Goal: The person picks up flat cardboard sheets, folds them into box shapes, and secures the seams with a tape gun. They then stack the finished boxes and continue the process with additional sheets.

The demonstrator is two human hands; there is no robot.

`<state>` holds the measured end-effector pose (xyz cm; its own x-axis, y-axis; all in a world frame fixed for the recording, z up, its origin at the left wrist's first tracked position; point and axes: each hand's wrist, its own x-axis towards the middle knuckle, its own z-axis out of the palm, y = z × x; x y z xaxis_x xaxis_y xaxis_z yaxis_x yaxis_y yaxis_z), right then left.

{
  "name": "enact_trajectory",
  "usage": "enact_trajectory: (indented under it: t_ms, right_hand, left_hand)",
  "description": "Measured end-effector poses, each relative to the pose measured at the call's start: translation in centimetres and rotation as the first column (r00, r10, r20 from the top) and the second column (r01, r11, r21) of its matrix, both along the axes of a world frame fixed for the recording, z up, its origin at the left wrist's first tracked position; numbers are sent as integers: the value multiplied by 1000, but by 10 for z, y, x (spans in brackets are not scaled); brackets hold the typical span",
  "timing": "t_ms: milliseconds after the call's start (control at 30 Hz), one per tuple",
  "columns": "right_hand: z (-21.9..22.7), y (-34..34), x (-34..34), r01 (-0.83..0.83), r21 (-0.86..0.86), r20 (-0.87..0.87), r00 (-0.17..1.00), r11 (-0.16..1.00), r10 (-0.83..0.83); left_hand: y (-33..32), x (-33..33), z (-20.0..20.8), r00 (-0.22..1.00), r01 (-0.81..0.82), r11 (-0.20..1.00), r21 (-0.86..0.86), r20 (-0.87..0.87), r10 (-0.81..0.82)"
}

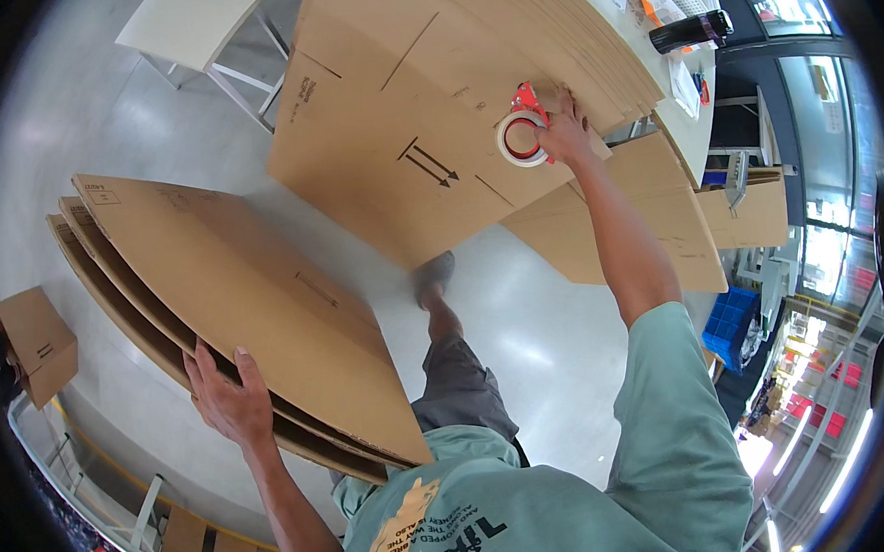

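On my left, several flattened cardboard boxes [214, 256] stand tilted on edge, their lower corner against my body. My left hand [232, 396] grips their outer edge, thumb on the near face and fingers reaching into the gap between layers. My right arm stretches out over a large stack of flattened cardboard boxes [376, 111]. There my right hand [568, 132] is closed at the handle of a red tape dispenser [528, 99] with a roll of pale tape, its fingertips close to the cardboard. The palm hides part of the handle.
A white table [677, 118] with a black bottle [690, 32] and papers stands at far right. More flat cardboard [646, 203] leans below it, near a blue crate [730, 328]. A small table [190, 30] is at far left; a cardboard box [39, 343] sits at left.
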<state>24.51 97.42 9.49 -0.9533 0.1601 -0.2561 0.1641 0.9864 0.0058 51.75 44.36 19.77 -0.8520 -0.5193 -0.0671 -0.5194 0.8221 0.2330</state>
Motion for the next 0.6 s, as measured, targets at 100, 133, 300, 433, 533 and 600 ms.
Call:
enact_trajectory:
  t_ms: [100,133,300,433,533,600]
  right_hand:
    - [-5,-1,-4,44,-69,-14,999,997,-45]
    - [-4,-1,-6,56,-87,1,998,995,-56]
    - [20,0,-16,153,-242,31,988,958,-150]
    - [34,10,-8,114,-264,-9,993,958,-121]
    - [40,23,-2,172,-469,76,985,866,-155]
    - [42,30,0,145,-660,43,987,737,-156]
  left_hand:
    - [0,-5,5,1000,-4,999,35,-22,5]
    - [0,-8,8,1000,-10,997,82,-21,12]
    - [3,-30,19,986,-118,976,184,142,93]
    - [26,-46,22,987,-146,975,170,88,132]
    - [51,-60,23,986,-153,975,164,90,139]
    - [70,-69,22,990,-140,971,192,27,137]
